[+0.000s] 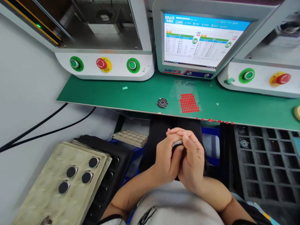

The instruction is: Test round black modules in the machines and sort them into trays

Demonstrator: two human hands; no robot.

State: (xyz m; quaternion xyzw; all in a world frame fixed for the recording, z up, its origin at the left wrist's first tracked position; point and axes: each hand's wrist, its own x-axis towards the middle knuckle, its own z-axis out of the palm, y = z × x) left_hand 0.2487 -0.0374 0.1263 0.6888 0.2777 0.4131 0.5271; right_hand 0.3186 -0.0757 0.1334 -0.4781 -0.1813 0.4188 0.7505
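My left hand (164,157) and my right hand (192,161) are cupped together above my lap, in front of the bench edge. Between them is a watch case (177,143), mostly covered by the fingers; only a silver and dark edge shows, with a bit of red at the right thumb. Both thumbs press in close to it, and the fingers of the two hands overlap on the far side. On the green bench ahead lies another round watch case (162,102), its back upward. Beside it is a clear sheet of small red stickers (189,103).
Two machines with green buttons (132,65) and red stop buttons (101,63) flank a monitor (203,43). Red stickers (211,120) line the bench edge. At left, a cream tray (77,147) holds several watches; at right stands a black compartment tray (269,153).
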